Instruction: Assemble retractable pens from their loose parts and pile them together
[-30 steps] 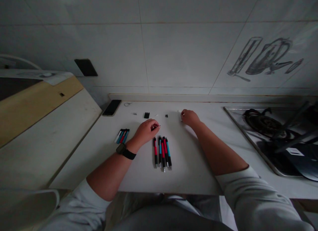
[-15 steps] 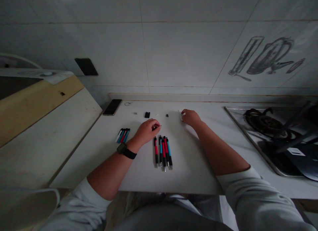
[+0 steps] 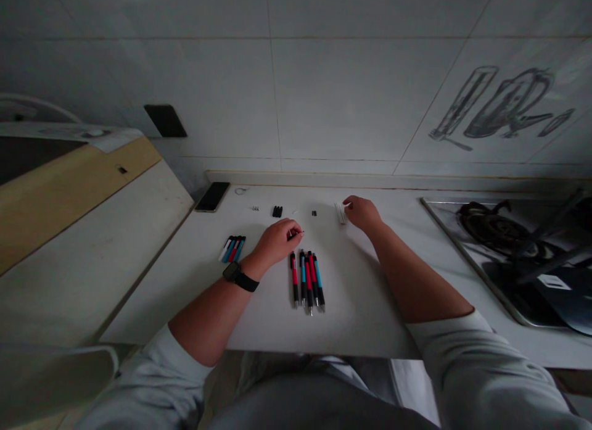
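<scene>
My left hand [image 3: 276, 240], with a black watch on its wrist, rests on the white counter [image 3: 361, 294] with its fingers pinched on a small thin dark part whose tip sticks out to the right. Just in front of it lie several assembled red and blue pens [image 3: 308, 279] side by side. My right hand [image 3: 363, 211] reaches to the back of the counter, fingers curled at a small pile of white parts [image 3: 340, 211]. Whether it holds one is hidden. A second bunch of pen barrels [image 3: 232, 248] lies left of my left hand.
Small black parts [image 3: 277, 211] and a tiny black piece [image 3: 314, 213] lie near the back edge. A dark phone [image 3: 212, 197] lies at the back left corner. A gas hob [image 3: 513, 245] fills the right side. A lower wooden surface [image 3: 69, 226] stands left.
The view has shifted slightly to the right and up. Both hands stay almost in place, my right hand still at the white parts.
</scene>
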Action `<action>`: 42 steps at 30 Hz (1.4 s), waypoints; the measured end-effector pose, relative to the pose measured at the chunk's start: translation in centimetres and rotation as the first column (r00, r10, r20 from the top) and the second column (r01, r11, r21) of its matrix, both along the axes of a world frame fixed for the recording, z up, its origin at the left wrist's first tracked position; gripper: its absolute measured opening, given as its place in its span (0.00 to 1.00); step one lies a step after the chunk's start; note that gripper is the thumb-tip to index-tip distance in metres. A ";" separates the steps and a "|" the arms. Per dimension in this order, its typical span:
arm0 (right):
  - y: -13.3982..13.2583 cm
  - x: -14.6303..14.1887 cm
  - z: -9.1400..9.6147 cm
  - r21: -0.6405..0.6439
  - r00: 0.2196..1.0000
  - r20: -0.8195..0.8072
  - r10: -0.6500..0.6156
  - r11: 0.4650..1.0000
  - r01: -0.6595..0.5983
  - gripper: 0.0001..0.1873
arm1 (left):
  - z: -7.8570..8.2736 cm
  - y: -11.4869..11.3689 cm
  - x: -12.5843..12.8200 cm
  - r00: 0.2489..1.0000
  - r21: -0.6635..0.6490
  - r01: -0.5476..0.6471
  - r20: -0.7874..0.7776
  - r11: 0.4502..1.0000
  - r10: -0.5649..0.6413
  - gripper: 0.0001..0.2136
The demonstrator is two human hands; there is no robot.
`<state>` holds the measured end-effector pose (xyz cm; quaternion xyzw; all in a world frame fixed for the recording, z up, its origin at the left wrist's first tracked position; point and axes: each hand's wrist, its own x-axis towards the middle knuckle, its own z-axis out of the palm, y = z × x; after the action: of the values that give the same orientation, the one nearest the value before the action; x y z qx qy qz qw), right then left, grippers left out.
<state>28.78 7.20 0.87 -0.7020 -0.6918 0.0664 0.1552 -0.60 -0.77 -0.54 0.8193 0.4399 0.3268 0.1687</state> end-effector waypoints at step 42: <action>-5.2 -11.0 -0.6 -0.112 0.739 0.220 0.637 0.769 -0.629 0.14 | 1.8 -0.2 -0.4 0.996 0.144 -0.085 0.033 0.986 0.081 0.02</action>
<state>17.74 2.02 0.29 -0.4301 -0.9016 0.0384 0.0263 -1.03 -0.99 1.22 0.8058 0.4463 0.3760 0.1008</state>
